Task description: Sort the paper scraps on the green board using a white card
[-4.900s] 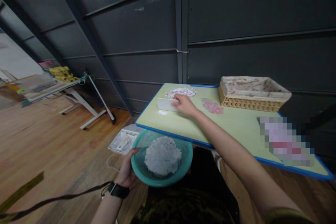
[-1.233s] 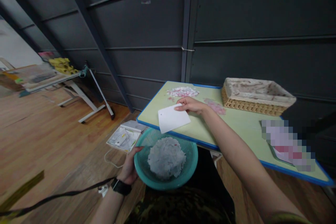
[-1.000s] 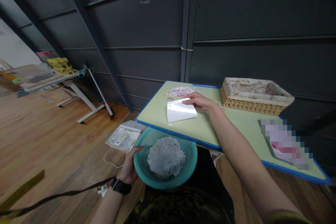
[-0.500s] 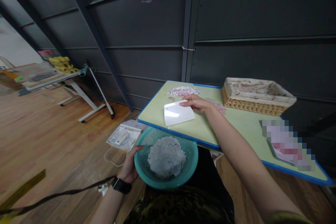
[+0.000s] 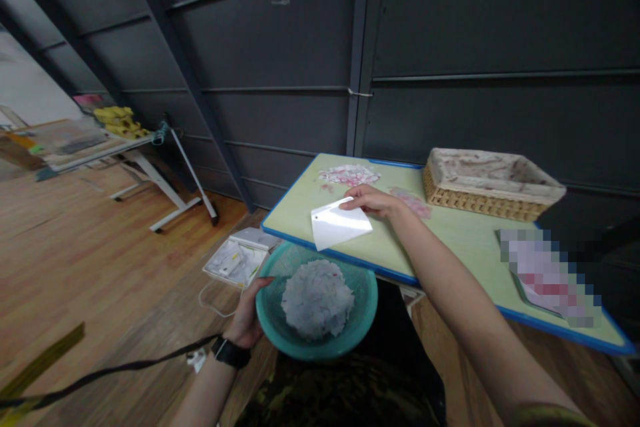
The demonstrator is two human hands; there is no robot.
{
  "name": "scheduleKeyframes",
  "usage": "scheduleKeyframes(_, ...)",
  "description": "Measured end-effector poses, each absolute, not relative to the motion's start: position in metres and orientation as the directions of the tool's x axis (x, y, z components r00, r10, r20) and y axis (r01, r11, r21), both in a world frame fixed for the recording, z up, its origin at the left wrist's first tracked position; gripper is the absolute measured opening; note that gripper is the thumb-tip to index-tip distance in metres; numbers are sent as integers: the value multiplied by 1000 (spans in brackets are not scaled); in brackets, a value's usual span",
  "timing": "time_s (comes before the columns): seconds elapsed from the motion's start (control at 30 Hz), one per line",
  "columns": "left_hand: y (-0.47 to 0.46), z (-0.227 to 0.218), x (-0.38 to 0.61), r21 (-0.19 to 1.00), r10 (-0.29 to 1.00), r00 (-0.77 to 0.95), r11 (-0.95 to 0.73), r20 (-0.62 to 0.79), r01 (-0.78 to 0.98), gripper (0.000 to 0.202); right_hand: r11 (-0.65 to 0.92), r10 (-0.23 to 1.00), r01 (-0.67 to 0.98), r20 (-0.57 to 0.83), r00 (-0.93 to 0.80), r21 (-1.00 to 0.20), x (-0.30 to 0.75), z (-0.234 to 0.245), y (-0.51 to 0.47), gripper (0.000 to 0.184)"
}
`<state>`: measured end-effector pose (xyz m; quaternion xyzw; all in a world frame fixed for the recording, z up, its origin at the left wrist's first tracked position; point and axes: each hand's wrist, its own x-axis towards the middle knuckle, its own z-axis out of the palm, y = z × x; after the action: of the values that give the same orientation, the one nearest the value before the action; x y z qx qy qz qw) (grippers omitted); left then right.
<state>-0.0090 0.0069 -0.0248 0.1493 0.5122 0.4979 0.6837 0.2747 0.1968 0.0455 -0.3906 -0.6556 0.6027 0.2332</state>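
Note:
My left hand (image 5: 249, 313) grips the left rim of a round turquoise plastic basket (image 5: 367, 317), thumb over the edge. Inside it lies a heap of pale, soft scraps (image 5: 318, 299), greyish white. The basket sits at my lap, just under the near edge of the table. My right hand (image 5: 374, 201) is closed on the upper edge of a flat white plastic scraper (image 5: 340, 227) with a small hole in one corner. Light glints off the scraper, which is held above the table's near edge. Behind it lies a pile of white and pink flakes (image 5: 350, 175).
The pale green table (image 5: 465, 247) has a blue rim. Another pinkish patch (image 5: 413, 202) lies by my right wrist. A cloth-lined wicker basket (image 5: 480, 203) stands at the back right, near a pixelated flat object (image 5: 547, 280). An open white box (image 5: 235, 260) is on the floor.
The scraper has come slightly nearer and tilted, its lower edge now reaching over the table's blue rim. My left hand and the turquoise basket have stayed put.

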Motion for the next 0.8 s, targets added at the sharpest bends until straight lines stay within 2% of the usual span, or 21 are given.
scheduleKeyframes(0.1, 7, -25, -9, 709, 830, -16, 465, -557, -530, 9, -47, 840, 143, -116, -530, -989, 275, 47, 197, 32)
scheduleKeyframes(0.17, 7, -25, -9, 705, 829, -19, 463, -559, -538, 9, -17, 905, 49, -36, -424, -999, 277, 48, 201, 37)
scheduleKeyframes(0.27, 7, -27, -9, 700, 827, -21, 462, -562, -544, 10, 108, 992, -17, 109, -68, -994, 285, 48, 212, 41)
scheduleKeyframes(0.37, 6, -29, -8, 696, 813, -16, 487, -581, -527, 10, 215, 925, 98, 235, 299, -972, 296, 46, 226, 41)
scheduleKeyframes(0.43, 6, -29, -5, 689, 803, -21, 498, -596, -527, 8, 246, 866, 218, 315, 388, -944, 300, 43, 230, 39)
scheduleKeyframes(0.53, 6, -27, -1, 673, 791, -20, 506, -611, -539, 9, 293, 830, 456, 461, 314, -840, 291, 40, 227, 37)
scheduleKeyframes(0.63, 5, -24, 2, 659, 782, 2, 526, -623, -538, 12, 384, 809, 692, 584, 66, -611, 269, 36, 216, 31)
scheduleKeyframes(0.7, 5, -23, 2, 658, 780, 1, 529, -626, -536, 12, 397, 806, 771, 591, -34, -498, 257, 32, 211, 29)
scheduleKeyframes(0.8, 4, -23, 1, 661, 783, 2, 526, -621, -535, 13, 335, 828, 845, 558, -53, -416, 251, 24, 211, 30)
